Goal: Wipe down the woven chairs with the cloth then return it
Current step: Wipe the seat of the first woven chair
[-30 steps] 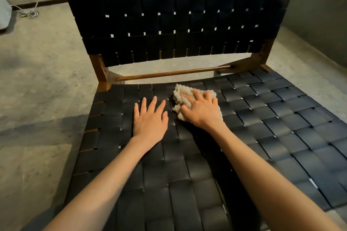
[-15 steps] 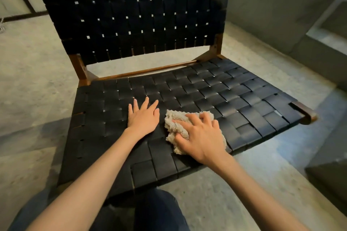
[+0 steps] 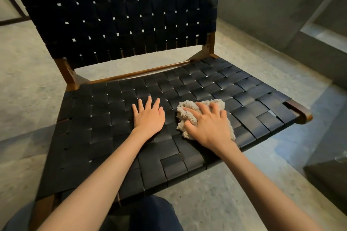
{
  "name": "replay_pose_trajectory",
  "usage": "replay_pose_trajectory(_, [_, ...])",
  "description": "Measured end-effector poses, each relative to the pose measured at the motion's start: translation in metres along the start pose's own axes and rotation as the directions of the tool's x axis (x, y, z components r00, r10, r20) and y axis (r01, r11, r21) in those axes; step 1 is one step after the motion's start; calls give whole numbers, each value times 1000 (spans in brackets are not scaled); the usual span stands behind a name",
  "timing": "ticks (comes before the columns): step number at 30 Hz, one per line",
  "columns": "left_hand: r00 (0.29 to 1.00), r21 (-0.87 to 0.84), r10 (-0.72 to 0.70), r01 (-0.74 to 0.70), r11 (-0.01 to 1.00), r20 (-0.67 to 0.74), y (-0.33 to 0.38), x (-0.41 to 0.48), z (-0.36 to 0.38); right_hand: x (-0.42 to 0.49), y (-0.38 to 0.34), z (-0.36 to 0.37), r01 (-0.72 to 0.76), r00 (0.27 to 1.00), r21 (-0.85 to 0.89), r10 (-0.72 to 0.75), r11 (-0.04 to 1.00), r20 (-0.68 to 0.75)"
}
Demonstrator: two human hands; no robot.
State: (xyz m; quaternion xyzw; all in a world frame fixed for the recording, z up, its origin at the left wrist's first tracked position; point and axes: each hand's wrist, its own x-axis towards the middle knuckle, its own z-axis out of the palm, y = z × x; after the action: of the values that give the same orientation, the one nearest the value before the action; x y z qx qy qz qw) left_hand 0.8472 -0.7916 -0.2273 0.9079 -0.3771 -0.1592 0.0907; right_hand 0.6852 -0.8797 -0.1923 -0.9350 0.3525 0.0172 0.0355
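Centre frame: right hand [image 3: 208, 125] grips cloth [image 3: 188, 103] on woven chair [image 3: 97, 137] seat; left hand [image 3: 148, 116] lies flat, fingers spread, just beside. Concrete floor [image 3: 24, 90] all around; dark knee [image 3: 152, 214] at bottom edge.

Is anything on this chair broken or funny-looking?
Only one thing: near the right front corner of the seat, a pale gap shows between the straps, wider than the others, as if a strap slipped. The cloth is merely bunched.
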Motion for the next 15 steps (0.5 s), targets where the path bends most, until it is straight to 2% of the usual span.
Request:
replay_pose_trajectory(5, [999, 6, 15, -15, 1000, -29, 4, 27, 5, 74, -7, 21, 28, 999, 7, -29, 1000, 45])
replay_pose_trajectory(15, [994, 18, 25, -24, 1000, -105, 2, 68, 12, 222, -21, 57, 127, 992, 49, -127, 991, 3])
